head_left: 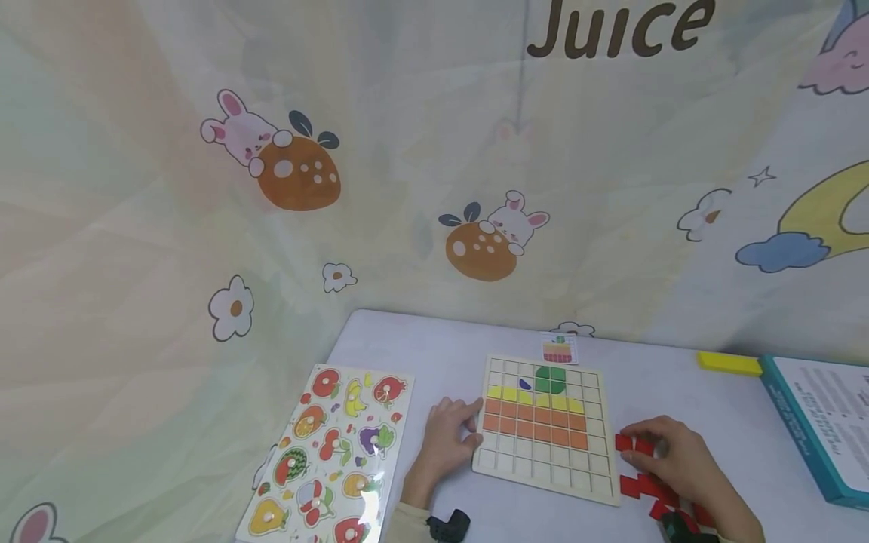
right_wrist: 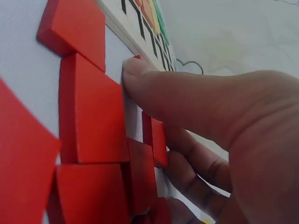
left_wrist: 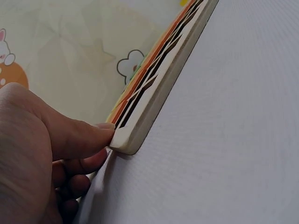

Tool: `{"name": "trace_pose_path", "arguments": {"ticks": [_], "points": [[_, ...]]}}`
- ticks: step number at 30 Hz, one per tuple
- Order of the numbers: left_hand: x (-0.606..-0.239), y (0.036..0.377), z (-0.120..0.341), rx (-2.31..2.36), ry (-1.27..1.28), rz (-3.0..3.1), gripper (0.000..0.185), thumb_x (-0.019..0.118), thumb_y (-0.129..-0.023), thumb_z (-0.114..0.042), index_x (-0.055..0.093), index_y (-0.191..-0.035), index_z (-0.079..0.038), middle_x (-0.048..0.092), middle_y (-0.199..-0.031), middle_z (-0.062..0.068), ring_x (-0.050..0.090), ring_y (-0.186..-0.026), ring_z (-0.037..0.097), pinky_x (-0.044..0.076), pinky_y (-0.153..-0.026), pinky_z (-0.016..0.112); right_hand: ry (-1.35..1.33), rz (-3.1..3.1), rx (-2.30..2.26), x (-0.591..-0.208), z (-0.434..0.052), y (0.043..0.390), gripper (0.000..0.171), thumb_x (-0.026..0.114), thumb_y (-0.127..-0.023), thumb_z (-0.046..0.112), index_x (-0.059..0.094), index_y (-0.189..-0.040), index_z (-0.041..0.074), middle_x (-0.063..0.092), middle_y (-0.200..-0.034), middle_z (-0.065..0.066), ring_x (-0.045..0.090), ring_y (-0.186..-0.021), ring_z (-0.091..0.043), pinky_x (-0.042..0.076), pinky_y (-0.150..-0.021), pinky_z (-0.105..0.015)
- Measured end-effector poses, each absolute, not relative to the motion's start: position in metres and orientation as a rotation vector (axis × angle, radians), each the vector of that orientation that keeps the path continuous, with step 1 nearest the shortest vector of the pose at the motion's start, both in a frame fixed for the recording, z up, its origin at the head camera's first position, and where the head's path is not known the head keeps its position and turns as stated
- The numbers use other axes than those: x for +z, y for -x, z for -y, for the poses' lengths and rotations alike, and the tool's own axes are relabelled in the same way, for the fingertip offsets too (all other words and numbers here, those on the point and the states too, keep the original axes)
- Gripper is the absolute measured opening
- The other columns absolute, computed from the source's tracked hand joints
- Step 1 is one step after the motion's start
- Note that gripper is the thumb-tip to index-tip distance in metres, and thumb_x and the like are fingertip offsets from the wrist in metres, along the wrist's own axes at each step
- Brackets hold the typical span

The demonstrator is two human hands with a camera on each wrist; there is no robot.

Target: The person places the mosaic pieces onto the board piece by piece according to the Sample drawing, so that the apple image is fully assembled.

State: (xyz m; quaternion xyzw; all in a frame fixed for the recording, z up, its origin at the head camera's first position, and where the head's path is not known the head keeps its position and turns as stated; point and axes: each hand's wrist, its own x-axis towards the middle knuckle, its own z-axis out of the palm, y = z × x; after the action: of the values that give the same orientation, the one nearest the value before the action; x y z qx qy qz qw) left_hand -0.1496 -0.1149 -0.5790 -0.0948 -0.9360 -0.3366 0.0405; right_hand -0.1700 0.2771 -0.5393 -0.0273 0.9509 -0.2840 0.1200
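Note:
A wooden grid board (head_left: 599,467) lies on the table, with a green round patch (head_left: 551,380), a small blue piece (head_left: 525,385), a row of yellow tiles (head_left: 526,395) and two rows of orange tiles (head_left: 535,424) in it. My left hand (head_left: 444,434) is at its left edge, index finger and thumb touching the rim. In the left wrist view the thumb (left_wrist: 88,138) presses on the board's corner (left_wrist: 125,141). Right of the board, my right hand (head_left: 672,458) pinches a red block (head_left: 623,443) between thumb and index finger. Several loose red blocks (right_wrist: 100,119) lie around and below it.
A small picture card (head_left: 559,349) lies behind the board. At the left is a sheet of fruit pictures (head_left: 353,437). A yellow bar (head_left: 729,364) and a teal-edged box (head_left: 828,422) are at the right. A printed cloth (head_left: 394,151) hangs behind the table.

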Motion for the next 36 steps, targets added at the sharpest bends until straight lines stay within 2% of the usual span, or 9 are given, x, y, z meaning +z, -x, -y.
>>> {"name": "trace_pose_path", "arguments": {"ticks": [5,10,15,18,21,24,27,36], "points": [[-0.579,0.150,0.116,-1.028,0.299,2.850,0.061,0.079,-0.083,-0.018,0.068,-0.143,-0.016,0.052,-0.078,-0.019,0.039,-0.083,0.000,0.033,-0.080,0.023,0.059,-2.774,-0.799,-0.538,-0.275,0.170,0.060,0.098,-0.068,0.040,0.078,-0.115,0.009,0.069,-0.117,-0.017,0.057,-0.106,-0.031,0.058,-0.089,-0.057],[-0.579,0.149,0.115,-1.017,0.317,2.825,0.060,0.080,-0.083,-0.016,0.069,-0.142,-0.014,0.052,-0.077,-0.018,0.039,-0.082,0.001,0.032,-0.079,0.023,0.112,-2.811,-0.755,-0.538,-0.272,0.169,0.051,0.095,-0.075,0.034,0.077,-0.115,0.007,0.068,-0.115,-0.014,0.055,-0.103,-0.028,0.059,-0.087,-0.053],[-0.579,0.149,0.114,-1.034,0.323,2.823,0.060,0.080,-0.083,-0.015,0.069,-0.142,-0.013,0.052,-0.077,-0.017,0.038,-0.082,0.000,0.032,-0.080,0.023,0.055,-2.794,-0.768,-0.537,-0.270,0.168,0.054,0.089,-0.085,0.029,0.069,-0.126,0.001,0.067,-0.116,-0.016,0.056,-0.102,-0.028,0.058,-0.088,-0.054],[-0.578,0.149,0.114,-1.039,0.319,2.828,0.060,0.079,-0.083,-0.015,0.069,-0.142,-0.013,0.052,-0.077,-0.017,0.038,-0.082,0.000,0.032,-0.080,0.023,0.021,-2.823,-0.844,-0.534,-0.266,0.165,0.052,0.084,-0.091,0.025,0.065,-0.132,0.001,0.069,-0.113,-0.014,0.056,-0.096,-0.025,0.059,-0.079,-0.041],[-0.577,0.149,0.114,-1.043,0.311,2.832,0.060,0.079,-0.083,-0.015,0.069,-0.142,-0.014,0.052,-0.077,-0.017,0.039,-0.083,0.001,0.032,-0.080,0.024,0.064,-2.939,-0.969,-0.531,-0.254,0.158,0.045,0.084,-0.091,0.020,0.067,-0.130,0.005,0.072,-0.106,-0.007,0.056,-0.088,-0.017,0.051,-0.068,-0.026],[-0.577,0.149,0.114,-1.044,0.306,2.835,0.060,0.079,-0.083,-0.014,0.069,-0.142,-0.014,0.052,-0.077,-0.017,0.039,-0.083,0.001,0.032,-0.080,0.024,0.131,-3.039,-1.083,-0.530,-0.232,0.149,0.039,0.085,-0.090,0.018,0.070,-0.125,0.010,0.074,-0.099,-0.001,0.055,-0.082,-0.008,0.046,-0.065,-0.020],[-0.577,0.149,0.114,-1.038,0.313,2.828,0.059,0.078,-0.083,-0.013,0.069,-0.141,-0.014,0.053,-0.077,-0.016,0.039,-0.083,0.001,0.031,-0.079,0.024,0.166,-3.000,-1.185,-0.530,-0.204,0.144,0.037,0.087,-0.088,0.020,0.073,-0.121,0.012,0.075,-0.095,0.002,0.055,-0.078,-0.003,0.046,-0.065,-0.019],[-0.577,0.149,0.114,-1.037,0.336,2.815,0.058,0.076,-0.083,-0.011,0.070,-0.141,-0.013,0.055,-0.078,-0.016,0.039,-0.082,0.002,0.031,-0.079,0.023,0.244,-2.743,-1.398,-0.539,-0.129,0.138,0.028,0.090,-0.084,0.016,0.077,-0.109,0.019,0.077,-0.093,0.009,0.065,-0.079,-0.004,0.055,-0.073,-0.019]]}}
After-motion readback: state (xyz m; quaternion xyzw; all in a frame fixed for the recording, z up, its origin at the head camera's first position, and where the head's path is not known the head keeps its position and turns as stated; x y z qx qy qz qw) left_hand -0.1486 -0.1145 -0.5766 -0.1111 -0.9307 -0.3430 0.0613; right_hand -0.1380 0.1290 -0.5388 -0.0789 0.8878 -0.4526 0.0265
